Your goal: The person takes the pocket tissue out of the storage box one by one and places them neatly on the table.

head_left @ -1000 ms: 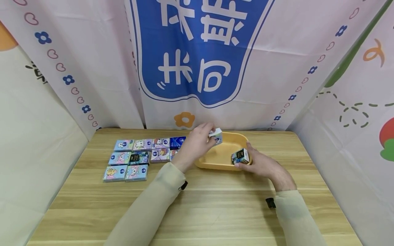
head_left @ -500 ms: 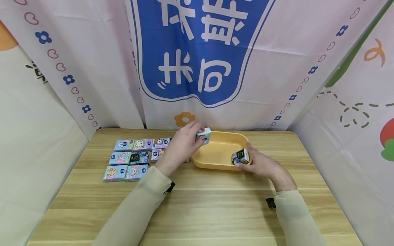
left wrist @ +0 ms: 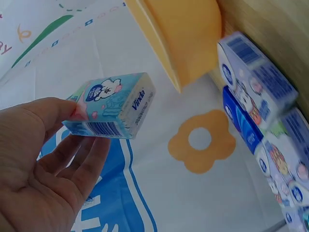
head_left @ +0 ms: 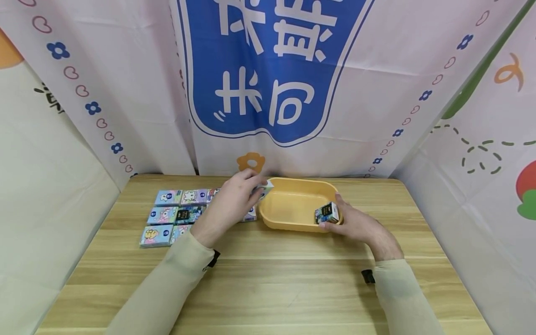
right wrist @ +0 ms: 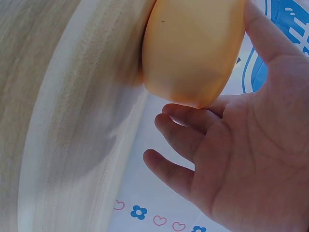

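My left hand (head_left: 233,199) pinches a light-blue Vinda tissue pack (left wrist: 108,104) between thumb and fingers. In the head view it holds the pack up by the left end of a yellow plastic tray (head_left: 293,227). Around the tray's right end, my right hand (head_left: 358,225) grips the wall, thumb toward the front. Inside that end leans a dark floral tissue pack (head_left: 324,213). Left of the tray, several tissue packs lie in rows, among them a light-blue one (head_left: 156,236) and a dark one (head_left: 188,215). My left hand and forearm cover part of these rows.
The wooden table (head_left: 301,279) stretches in front of the tray toward me. Behind it hangs a white cloth (head_left: 356,116) with a blue printed panel, close to the table's back edge. More printed cloth (head_left: 473,186) stands along the right side.
My left hand has moved left with the light-blue tissue pack, from over the tray to beyond its left end. The tray's left end has come into view; my right hand has stayed in place.
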Demonstrator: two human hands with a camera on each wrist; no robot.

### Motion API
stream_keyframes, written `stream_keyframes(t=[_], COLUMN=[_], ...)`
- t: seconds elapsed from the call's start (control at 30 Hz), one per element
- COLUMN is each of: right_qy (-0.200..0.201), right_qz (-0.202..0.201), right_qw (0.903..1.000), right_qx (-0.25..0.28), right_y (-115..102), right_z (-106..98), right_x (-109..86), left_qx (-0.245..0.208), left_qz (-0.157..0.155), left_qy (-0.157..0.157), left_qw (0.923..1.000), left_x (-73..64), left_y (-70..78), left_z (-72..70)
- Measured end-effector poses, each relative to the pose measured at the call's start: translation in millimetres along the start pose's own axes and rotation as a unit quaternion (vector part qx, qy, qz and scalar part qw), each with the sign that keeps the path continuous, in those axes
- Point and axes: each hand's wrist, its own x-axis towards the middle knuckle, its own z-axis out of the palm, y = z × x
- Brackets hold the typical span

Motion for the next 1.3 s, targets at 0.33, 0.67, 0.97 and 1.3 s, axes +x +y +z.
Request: stream_keyframes(t=[0.33, 0.67, 0.97, 1.3], right_qy=[0.004, 0.003, 0.001, -0.001], right_qz=[0.004, 0.003, -0.001, 0.002], right_qw=[0.9999, 0.9999, 1.0000, 1.0000], right_qx=[-0.010, -0.010, -0.007, -0.008], right_y=[0.0, 0.4, -0.4, -0.1], right_z=[-0.1, 0.7, -0.3, 0.1], right_x=[-0.5, 0.0, 0.3, 0.4], left_qx=[0.025, 0.066, 0.077, 0.094], left_qz=[0.011, 0.014, 0.043, 0.028], left_qy=[-0.061, -0.149, -0.186, -0.259], left_qw=[0.9978, 0.9865, 0.9786, 0.9607], left_x=[-17.9, -36.3, -54.8, -65.1], left_y=[-11.8, -27.9, -42.1, -55.6], left_z=[-11.1, -10.3, -9.0, -6.9])
